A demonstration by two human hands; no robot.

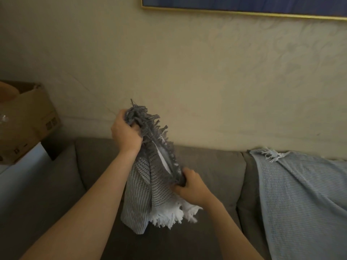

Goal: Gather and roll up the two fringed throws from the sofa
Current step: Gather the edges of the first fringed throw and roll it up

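My left hand [126, 132] and right hand [189, 186] both clutch the grey-and-white woven fringed throw [150, 177] above the grey fabric sofa [93, 166]. I should keep the fringed edge taut (the pale blue fringed throw [300, 194] waits, draped rightward) and wind evenly.

Grey-and-white striped throw [150, 184], pale blue waffle throw [300, 194], grey sofa [210, 166]

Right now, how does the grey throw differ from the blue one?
The grey throw is bunched and held above the sofa by the left hand and right hand; the blue throw lies spread over the sofa back, untouched. The grey throw shows grey and white fringes; the blue throw is plain light blue with pale fringe. Both are woven and fringed.
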